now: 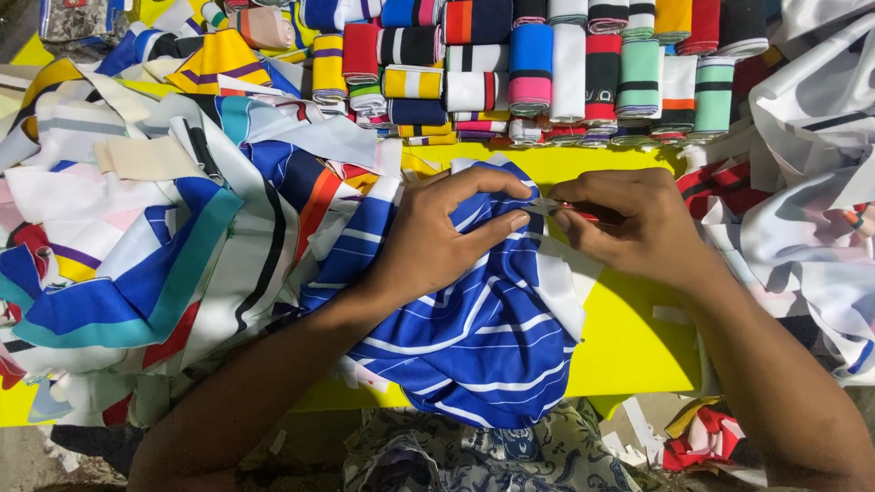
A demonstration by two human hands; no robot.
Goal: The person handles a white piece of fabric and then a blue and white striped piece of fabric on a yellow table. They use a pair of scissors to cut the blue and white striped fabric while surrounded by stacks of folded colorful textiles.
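Your left hand (pixel 437 241) rests on top of the blue striped fabric (pixel 483 337), which lies bunched on the yellow surface (pixel 629 337) directly in front of you, spilling from the middle of the surface toward your lap. The fabric's upper edge sits between the two hands, nearer the left one, which covers it.

Left hand: fingers curled, thumb and forefinger pressed together on a narrow white strip (pixel 545 206) at the fabric's edge. Right hand (pixel 638 228): closed in a pinch on the same strip from the other side, fingertips almost touching those of the left. A small red object (pixel 583 214) shows inside the right grip; you cannot tell what it is. The strip runs roughly left to right between the two pinches.

Surroundings: a loose heap of cut fabric pieces (pixel 137 255) in blue, white, teal and red lies to the left, touching the blue fabric. Rolled striped ribbing (pixel 547 73) stands in rows along the far edge. White printed fabric (pixel 811 182) is piled at right.
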